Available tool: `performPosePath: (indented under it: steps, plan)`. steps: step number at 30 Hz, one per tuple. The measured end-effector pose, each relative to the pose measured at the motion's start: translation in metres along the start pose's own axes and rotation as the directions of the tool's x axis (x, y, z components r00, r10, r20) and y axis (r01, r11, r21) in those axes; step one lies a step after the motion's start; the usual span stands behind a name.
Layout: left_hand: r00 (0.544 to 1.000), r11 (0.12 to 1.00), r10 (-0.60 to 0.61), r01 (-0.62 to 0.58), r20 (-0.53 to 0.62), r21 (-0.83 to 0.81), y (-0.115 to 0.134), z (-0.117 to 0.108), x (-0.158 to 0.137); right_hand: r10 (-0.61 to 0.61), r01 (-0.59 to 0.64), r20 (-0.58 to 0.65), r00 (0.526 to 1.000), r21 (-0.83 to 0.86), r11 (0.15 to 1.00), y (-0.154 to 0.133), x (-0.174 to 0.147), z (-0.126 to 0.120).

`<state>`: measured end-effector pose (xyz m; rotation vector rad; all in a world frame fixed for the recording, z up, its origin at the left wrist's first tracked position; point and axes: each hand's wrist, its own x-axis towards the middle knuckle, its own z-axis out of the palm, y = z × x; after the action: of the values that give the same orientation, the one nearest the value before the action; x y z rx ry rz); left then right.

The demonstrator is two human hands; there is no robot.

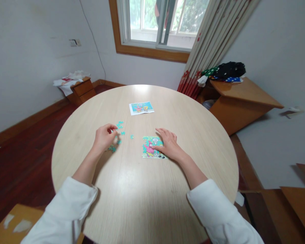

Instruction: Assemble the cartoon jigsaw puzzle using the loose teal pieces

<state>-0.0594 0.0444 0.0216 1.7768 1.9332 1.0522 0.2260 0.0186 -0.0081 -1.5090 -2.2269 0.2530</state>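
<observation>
A partly assembled jigsaw puzzle (148, 153) with cartoon figures lies flat on the round table, its left and upper-left edges uneven. My right hand (168, 145) rests over its right side, fingers spread and thumb across the picture, hiding part of it. To the left, my left hand (105, 136) is closed in a pinch with a bit of teal puzzle piece showing at the fingertips. Several loose teal puzzle pieces (113, 148) lie around that hand, some partly behind it. One single puzzle piece (131, 137) sits between the loose group and the assembled puzzle.
A printed reference picture (141, 108) lies farther back on the pale round table (142, 196). Beyond the table are a small wooden cabinet (83, 88) with cloths, a tilted wooden cabinet (240, 101) with clothing, a curtain (216, 37) and a window.
</observation>
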Motion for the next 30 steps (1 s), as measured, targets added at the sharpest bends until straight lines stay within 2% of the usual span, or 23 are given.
performPosePath:
  steps: [9,15,25,30]
  plan:
    - [0.999,0.998,0.015,-0.017,-0.047,-0.055,-0.001,-0.0033,0.0011,-0.006,0.007,-0.075,0.997,0.003,1.0,0.0024,0.0013,-0.001]
    - [0.998,0.995,0.061,-0.059,0.016,-0.078,0.0006,0.003,-0.0011,0.032,-0.027,-0.113,0.993,0.045,0.999,0.0014,0.0028,-0.0014]
    - [0.998,0.993,0.06,-0.059,0.005,-0.1,-0.0042,0.0004,0.0012,0.036,-0.029,-0.118,0.992,0.054,0.998,0.0024,0.0022,-0.0009]
    - [0.997,0.992,0.067,-0.062,0.038,-0.108,-0.0062,0.0052,0.0011,0.036,-0.029,-0.108,0.994,0.065,0.997,-0.0004,0.0033,-0.0015]
